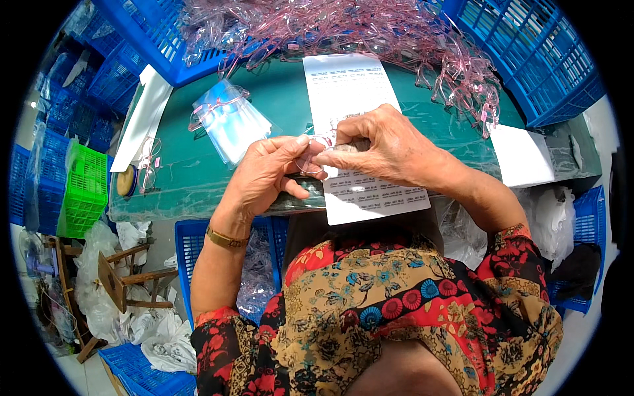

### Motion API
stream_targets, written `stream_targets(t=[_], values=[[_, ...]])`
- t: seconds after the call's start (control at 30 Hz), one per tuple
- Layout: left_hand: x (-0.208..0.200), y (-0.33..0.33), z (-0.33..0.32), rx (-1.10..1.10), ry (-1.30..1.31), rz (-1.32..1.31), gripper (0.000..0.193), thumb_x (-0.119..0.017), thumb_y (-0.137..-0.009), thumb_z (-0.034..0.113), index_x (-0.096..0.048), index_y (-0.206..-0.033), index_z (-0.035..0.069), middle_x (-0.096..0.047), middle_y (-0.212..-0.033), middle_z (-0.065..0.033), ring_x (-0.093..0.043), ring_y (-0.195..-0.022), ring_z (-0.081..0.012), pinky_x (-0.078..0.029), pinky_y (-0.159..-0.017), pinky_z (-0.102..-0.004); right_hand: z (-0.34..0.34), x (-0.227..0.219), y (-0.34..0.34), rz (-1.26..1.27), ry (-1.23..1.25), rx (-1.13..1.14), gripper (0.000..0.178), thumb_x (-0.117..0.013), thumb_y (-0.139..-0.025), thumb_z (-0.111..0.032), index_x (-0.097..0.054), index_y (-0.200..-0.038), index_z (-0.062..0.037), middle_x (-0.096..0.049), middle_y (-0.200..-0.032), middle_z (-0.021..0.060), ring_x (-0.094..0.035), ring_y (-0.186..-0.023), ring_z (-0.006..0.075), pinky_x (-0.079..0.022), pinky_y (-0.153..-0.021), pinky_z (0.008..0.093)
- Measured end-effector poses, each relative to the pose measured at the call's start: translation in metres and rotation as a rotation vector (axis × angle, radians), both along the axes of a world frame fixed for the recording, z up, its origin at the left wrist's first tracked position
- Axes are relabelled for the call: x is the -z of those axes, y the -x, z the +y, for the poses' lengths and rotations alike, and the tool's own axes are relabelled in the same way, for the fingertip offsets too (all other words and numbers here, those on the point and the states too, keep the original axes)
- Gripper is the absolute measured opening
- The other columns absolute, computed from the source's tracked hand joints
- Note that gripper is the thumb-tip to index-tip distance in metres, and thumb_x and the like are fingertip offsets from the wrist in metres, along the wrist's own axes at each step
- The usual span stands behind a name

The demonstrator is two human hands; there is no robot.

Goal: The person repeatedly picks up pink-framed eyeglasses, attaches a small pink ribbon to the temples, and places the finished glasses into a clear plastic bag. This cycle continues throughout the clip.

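Observation:
My left hand (264, 168) pinches a pair of clear, pinkish eyeglasses (306, 163) by the rim, over the near half of the table. From the other side my right hand (386, 148) closes thumb and forefinger at the same glasses. Its fingertips hide whatever lies between them, and part of the frame. Under both hands is a long white sheet of labels (376, 201), which hangs a little past the table's near edge. Left of it lies a stack of clear plastic sleeves (231, 132), with another pair of glasses (221, 105) across its top.
A large heap of pink glasses (343, 30) covers the far side of the green table (178, 191). Blue crates (528, 59) flank it. More glasses (148, 162) and a small round tin (125, 180) sit at the left edge, white paper (524, 156) at the right.

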State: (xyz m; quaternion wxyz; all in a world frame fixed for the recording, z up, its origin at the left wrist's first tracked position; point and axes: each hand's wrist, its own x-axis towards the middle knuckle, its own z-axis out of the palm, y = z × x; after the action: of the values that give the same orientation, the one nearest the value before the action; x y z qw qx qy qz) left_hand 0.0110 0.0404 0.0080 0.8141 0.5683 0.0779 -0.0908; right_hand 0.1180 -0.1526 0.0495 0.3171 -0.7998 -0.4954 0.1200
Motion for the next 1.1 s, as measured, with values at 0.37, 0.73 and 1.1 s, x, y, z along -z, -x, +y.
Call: stream_targets(t=[0.37,0.73,1.1], values=[[0.001,0.001,-0.001,-0.010,0.003,-0.014,0.040,-0.053,-0.095,0.028,-0.059,-0.111,-0.008,-0.066,-0.098,-0.0174,-0.068,-0.083,-0.0226,-0.060,-0.053,-0.0262,0.001,0.005,0.002,-0.160,-0.040,0.047,0.045,-0.065,-0.080,-0.043,-0.067,-0.071,0.0010,-0.056,-0.054,0.0202,-0.059,-0.052,0.0333,-0.046,-0.051,0.0417],[-0.007,0.003,0.003,0.036,0.004,-0.002,0.038,-0.061,-0.088,0.017,-0.056,-0.114,-0.010,-0.065,-0.101,-0.0179,-0.067,-0.087,-0.0215,-0.060,-0.054,-0.0243,0.000,0.006,0.002,-0.230,-0.044,0.049,0.043,-0.065,-0.080,-0.042,-0.069,-0.076,0.0007,-0.060,-0.059,0.0208,-0.063,-0.057,0.0348,-0.050,-0.054,0.0416],[-0.011,0.004,0.000,0.035,-0.094,0.017,0.034,-0.062,-0.086,0.010,-0.057,-0.113,-0.009,-0.065,-0.098,-0.0162,-0.067,-0.087,-0.0198,-0.060,-0.055,-0.0227,0.000,0.007,0.002,-0.192,-0.050,0.067,0.043,-0.067,-0.079,-0.042,-0.069,-0.075,0.0008,-0.060,-0.059,0.0202,-0.063,-0.055,0.0331,-0.050,-0.054,0.0404]])
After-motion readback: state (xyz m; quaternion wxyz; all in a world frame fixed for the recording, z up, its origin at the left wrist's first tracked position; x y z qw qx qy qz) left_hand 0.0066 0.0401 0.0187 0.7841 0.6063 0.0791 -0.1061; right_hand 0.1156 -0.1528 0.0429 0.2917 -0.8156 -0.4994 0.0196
